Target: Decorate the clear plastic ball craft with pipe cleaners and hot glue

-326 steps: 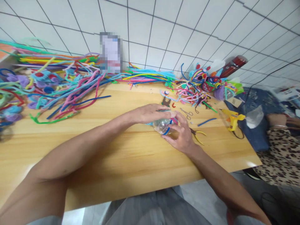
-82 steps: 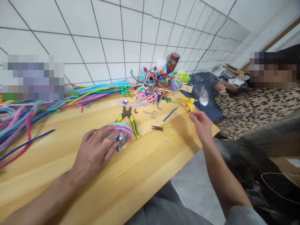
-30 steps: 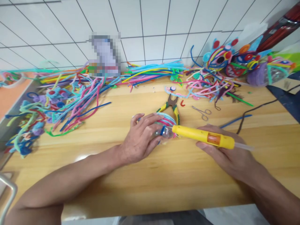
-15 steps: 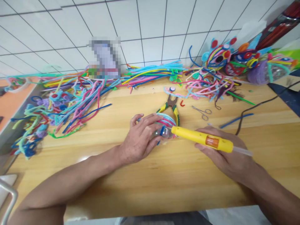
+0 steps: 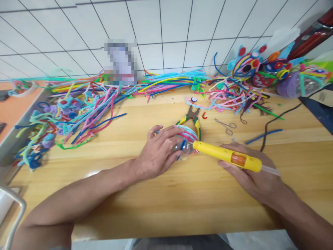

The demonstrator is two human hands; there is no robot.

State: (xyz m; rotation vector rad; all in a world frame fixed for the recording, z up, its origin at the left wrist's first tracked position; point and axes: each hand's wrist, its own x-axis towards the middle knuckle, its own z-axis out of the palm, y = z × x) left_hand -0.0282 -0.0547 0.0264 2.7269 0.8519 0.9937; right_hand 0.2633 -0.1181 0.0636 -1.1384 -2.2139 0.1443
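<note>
My left hand (image 5: 161, 151) is wrapped over a clear plastic bottle (image 5: 187, 147) lying on its side, with pink, white and light blue pipe cleaners around its body and a blue band near its neck. Much of the bottle is hidden under the fingers. In my right hand (image 5: 256, 178) is a yellow hot glue gun (image 5: 221, 152), a clear glue stick jutting from its rear. The gun's nozzle points left and meets the end of the bottle; whether it touches, I cannot tell. Just behind the bottle lie pliers (image 5: 194, 118) with yellow-green handles.
Small scissors (image 5: 227, 125) and a blue pipe cleaner (image 5: 264, 136) lie right of the pliers. Heaps of pipe cleaners (image 5: 99, 107) cover the left and back. Decorated bottle figures (image 5: 246, 66) stand at the back right, near a black cord (image 5: 269, 123).
The whole view has shifted slightly, so everything sits a little further right. Both hands keep their holds, and the glue gun stays at the bottle's end.
</note>
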